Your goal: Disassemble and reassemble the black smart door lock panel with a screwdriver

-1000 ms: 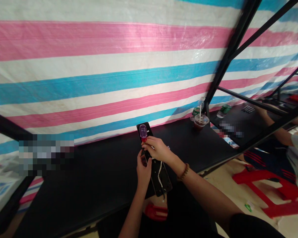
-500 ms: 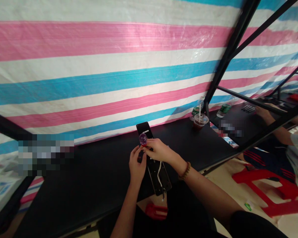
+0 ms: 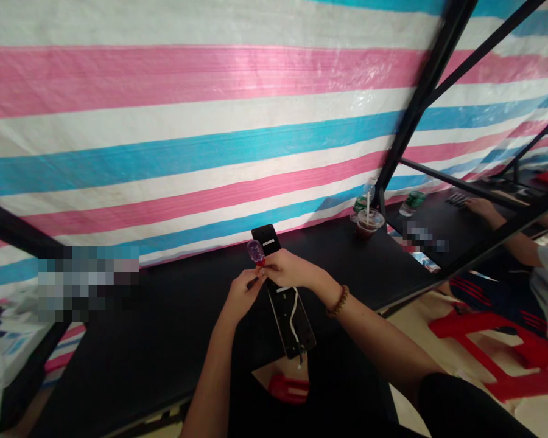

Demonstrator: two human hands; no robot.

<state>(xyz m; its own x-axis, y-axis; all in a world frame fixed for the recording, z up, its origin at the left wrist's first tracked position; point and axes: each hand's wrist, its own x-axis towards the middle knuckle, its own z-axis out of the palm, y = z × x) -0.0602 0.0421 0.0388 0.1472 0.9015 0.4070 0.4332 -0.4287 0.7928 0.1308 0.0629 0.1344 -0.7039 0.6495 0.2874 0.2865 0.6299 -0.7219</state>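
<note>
A screwdriver with a clear purple handle and a red collar is tilted up at the fingertips of both hands. My right hand, with a beaded bracelet at the wrist, is closed on it. My left hand has its fingertips pinched together beside the red part; what they hold, if anything, is too small to make out. Beneath the hands lies a long black panel, its far end showing beyond them. A white cable runs along its near half.
The black table stands against a striped sheet. At its back right are a drink cup with a straw and a bottle. A black metal frame crosses the right side; beyond it a person's hand rests near several metal pieces. A red stool stands at right.
The purple handle has tipped to the left. My left hand's fingers, apart before, have come together next to my right fingertips, and its forearm has swung left.
</note>
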